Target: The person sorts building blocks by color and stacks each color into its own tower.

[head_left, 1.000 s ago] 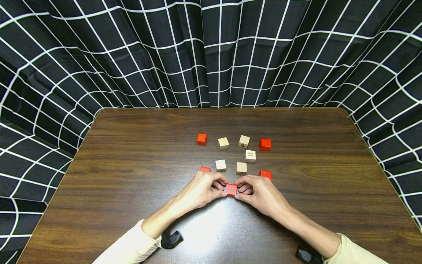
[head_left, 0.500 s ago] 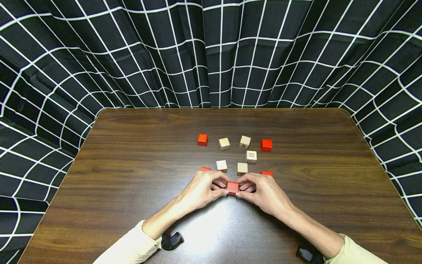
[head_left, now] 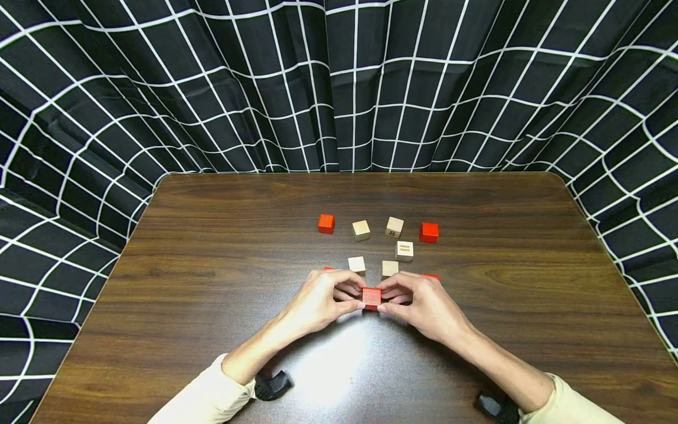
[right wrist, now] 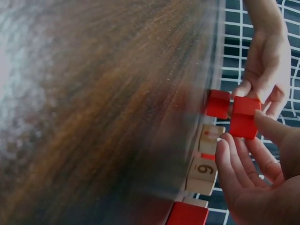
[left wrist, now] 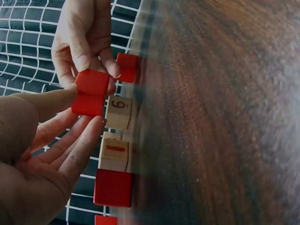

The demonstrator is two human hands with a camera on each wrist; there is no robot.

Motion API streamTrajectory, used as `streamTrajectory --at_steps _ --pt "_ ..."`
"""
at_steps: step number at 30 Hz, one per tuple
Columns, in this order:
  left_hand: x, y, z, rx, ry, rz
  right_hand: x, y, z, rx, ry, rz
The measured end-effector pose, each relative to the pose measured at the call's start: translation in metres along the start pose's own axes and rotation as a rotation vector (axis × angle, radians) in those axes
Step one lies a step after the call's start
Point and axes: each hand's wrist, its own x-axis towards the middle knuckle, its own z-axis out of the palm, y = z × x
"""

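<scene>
A small red block (head_left: 371,296) is held between both hands, toward the front middle of the table. My left hand (head_left: 313,301) pinches its left side with thumb and fingers. From the right, my right hand (head_left: 428,303) pinches the opposite side the same way. In both wrist views the red block (left wrist: 90,93) shows two faces and is up off the table. Just beyond the hands lie two pale wooden cubes; the right one (head_left: 389,269) shows a 9 in the right wrist view (right wrist: 205,168). Two more red cubes are mostly hidden behind the hands.
Farther back stand a red cube (head_left: 326,224), a plain pale cube (head_left: 361,230), a cube marked 8 (head_left: 394,227) and another red cube (head_left: 429,232). A cube with an equals sign (head_left: 405,251) sits between the rows. A black gridded curtain (head_left: 339,88) hangs behind the table.
Both hands have moved slightly away from the person with the red block between them. They now cover more of the two near red cubes. The other cubes keep their places.
</scene>
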Motion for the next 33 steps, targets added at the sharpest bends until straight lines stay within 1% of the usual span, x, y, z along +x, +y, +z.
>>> streamTrajectory --at_steps 6,14,18,26,30,33 --pt "-0.001 -0.001 -0.006 -0.04 0.016 0.021 0.004 -0.004 0.001 0.054 -0.006 0.001" --pt "-0.005 -0.003 -0.016 -0.045 0.05 0.045 0.011 -0.013 0.003 0.055 0.005 -0.003" --pt "-0.007 -0.004 -0.021 -0.047 0.063 0.045 0.015 -0.017 0.006 0.079 0.004 -0.001" --pt "-0.011 -0.006 -0.031 -0.074 0.074 0.029 0.024 -0.02 0.013 0.09 0.021 -0.042" --pt "-0.014 -0.01 -0.037 -0.08 0.086 0.033 0.029 -0.019 0.019 0.124 0.025 -0.077" --pt "-0.016 -0.012 -0.041 -0.09 0.098 0.045 0.033 -0.02 0.023 0.144 0.029 -0.085"
